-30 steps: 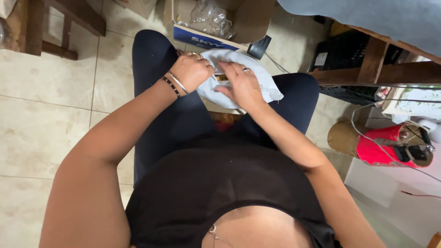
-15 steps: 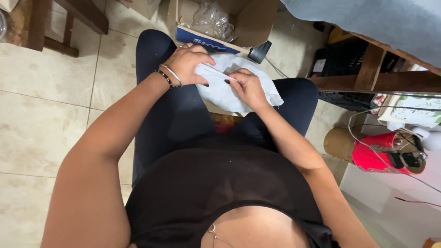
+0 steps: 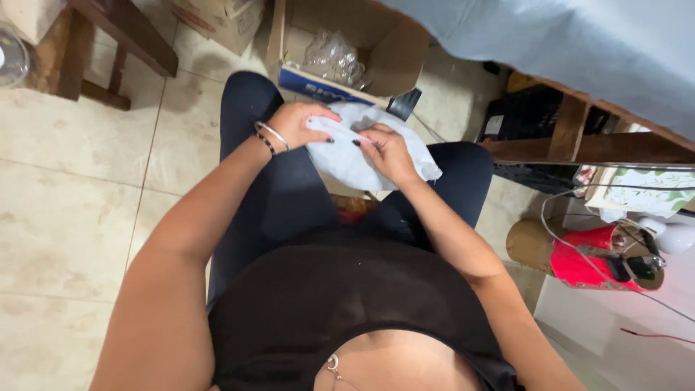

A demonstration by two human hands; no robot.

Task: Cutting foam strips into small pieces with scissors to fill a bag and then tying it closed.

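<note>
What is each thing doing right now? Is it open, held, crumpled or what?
white cloth: crumpled, held over the lap by both hands
left hand: gripping the cloth's upper edge
right hand: pinching the cloth
cardboard box: open, clear plastic inside
bracelets: worn on the left wrist

left hand (image 3: 293,124) fingers curled, pinching | right hand (image 3: 387,150) fingers curled, pinching | forearms converge
</note>
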